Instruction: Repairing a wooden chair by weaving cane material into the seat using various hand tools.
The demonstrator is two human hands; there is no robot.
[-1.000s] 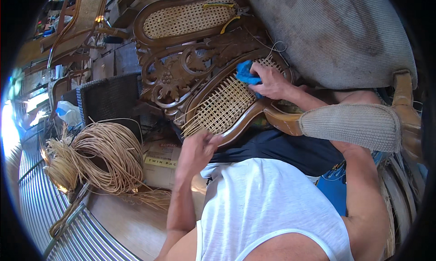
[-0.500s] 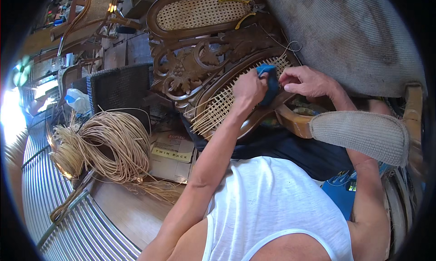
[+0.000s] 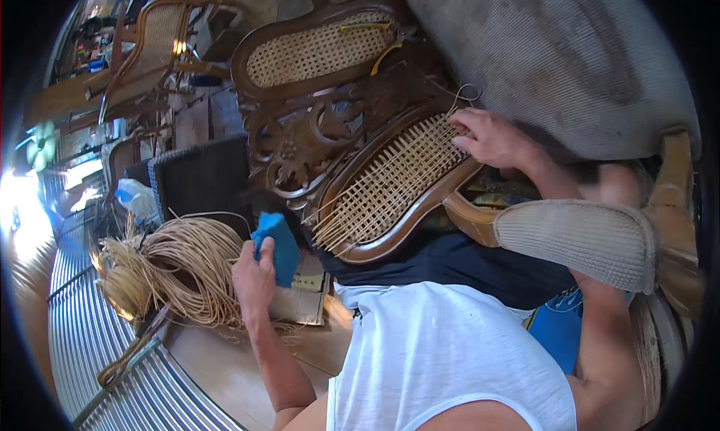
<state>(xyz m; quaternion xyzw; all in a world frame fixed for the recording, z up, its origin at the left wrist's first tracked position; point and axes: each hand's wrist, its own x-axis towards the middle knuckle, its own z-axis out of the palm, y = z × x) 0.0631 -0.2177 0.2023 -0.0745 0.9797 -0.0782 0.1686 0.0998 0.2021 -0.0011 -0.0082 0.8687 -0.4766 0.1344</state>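
Note:
My left hand (image 3: 255, 277) is out to the left, closed on a crumpled blue cloth (image 3: 279, 245) beside a coil of cane strands (image 3: 195, 262). My right hand (image 3: 495, 140) is at the upper right end of a woven cane panel (image 3: 397, 180) set in an oval brown wooden frame. Its fingers are bent in at the panel's edge, close to a thin looped strand (image 3: 469, 93); what they hold, if anything, is too small to make out. Loose strand ends stick out at the panel's lower left.
Carved wood (image 3: 300, 146) joins the frame to a second caned oval (image 3: 315, 52), where a yellow-handled tool (image 3: 386, 58) lies. A grey ribbed cushion (image 3: 540, 63) stands at the upper right, a padded armrest (image 3: 577, 240) below. A cardboard box (image 3: 300, 303) is beneath my left hand.
My left hand has swung away from the panel, down and left, carrying the blue cloth. The right hand has moved a little up to the panel's end. The view has shifted slightly.

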